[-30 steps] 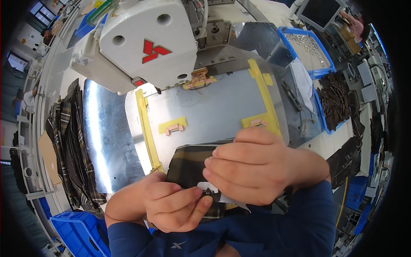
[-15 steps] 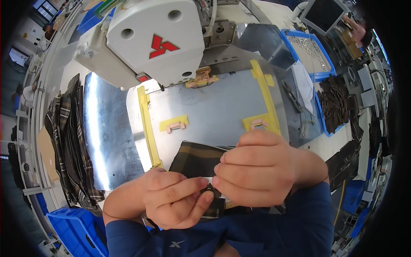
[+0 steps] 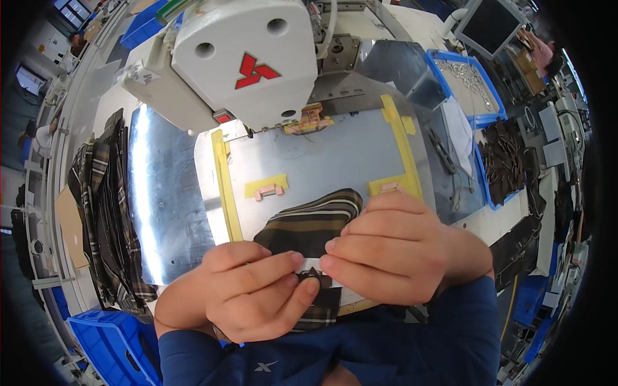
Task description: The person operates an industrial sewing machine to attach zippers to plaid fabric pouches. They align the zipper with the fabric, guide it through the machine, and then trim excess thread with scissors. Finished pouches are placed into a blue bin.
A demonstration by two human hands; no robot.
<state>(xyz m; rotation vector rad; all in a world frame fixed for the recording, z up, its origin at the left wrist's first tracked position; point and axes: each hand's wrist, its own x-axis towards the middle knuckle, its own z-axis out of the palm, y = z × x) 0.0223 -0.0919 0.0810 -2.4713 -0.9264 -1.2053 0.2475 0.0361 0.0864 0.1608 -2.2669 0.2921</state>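
Observation:
Both hands grip a piece of dark striped fabric at the front of the machine's metal plate. My left hand pinches a small dark notched piece by a white strip. My right hand has fingers curled on the fabric, their tips beside that strip, close to my left fingertips. Beyond the hands, yellow tape and small pink blocks lie on the plate, under the white sewing machine head.
Plaid fabric stack at left; blue crate lower left. At right, blue trays hold metal pieces and dark fabric pieces; pliers, white cloth and monitor. A co-worker is at far top right.
The fabric's upper part has risen and folded over beside my right hand, showing striped plaid. My fingertips have shifted slightly upward, still pinching around the white strip.

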